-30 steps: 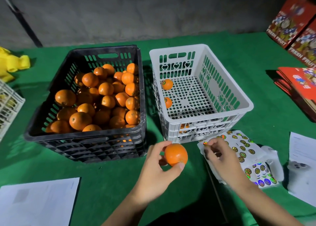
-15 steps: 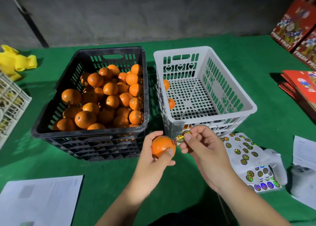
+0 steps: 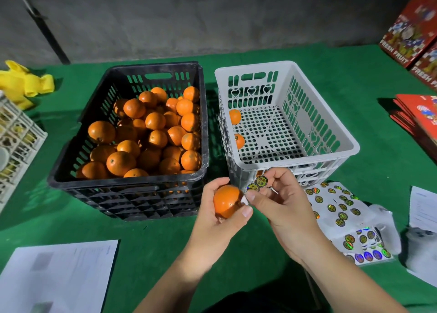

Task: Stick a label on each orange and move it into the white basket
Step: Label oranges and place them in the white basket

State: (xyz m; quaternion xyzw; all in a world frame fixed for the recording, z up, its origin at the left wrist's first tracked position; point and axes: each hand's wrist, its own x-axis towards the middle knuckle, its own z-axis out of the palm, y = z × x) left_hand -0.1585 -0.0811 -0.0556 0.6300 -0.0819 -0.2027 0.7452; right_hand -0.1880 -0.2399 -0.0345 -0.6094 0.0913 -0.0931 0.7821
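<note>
Orange (image 3: pixel 226 201), round, glossy, gripped by left hand (image 3: pixel 216 220); right hand (image 3: pixel 282 208) pinches round foil labels (image 3: pixel 257 184).

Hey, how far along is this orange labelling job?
Barely started. Two oranges lie in the white basket. The left hand holds one orange while the right hand brings labels to it. The black crate remains nearly full.

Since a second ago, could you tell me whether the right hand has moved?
Yes. The right hand left the sticker sheet and moved left to the held orange, in front of the white basket.
</note>
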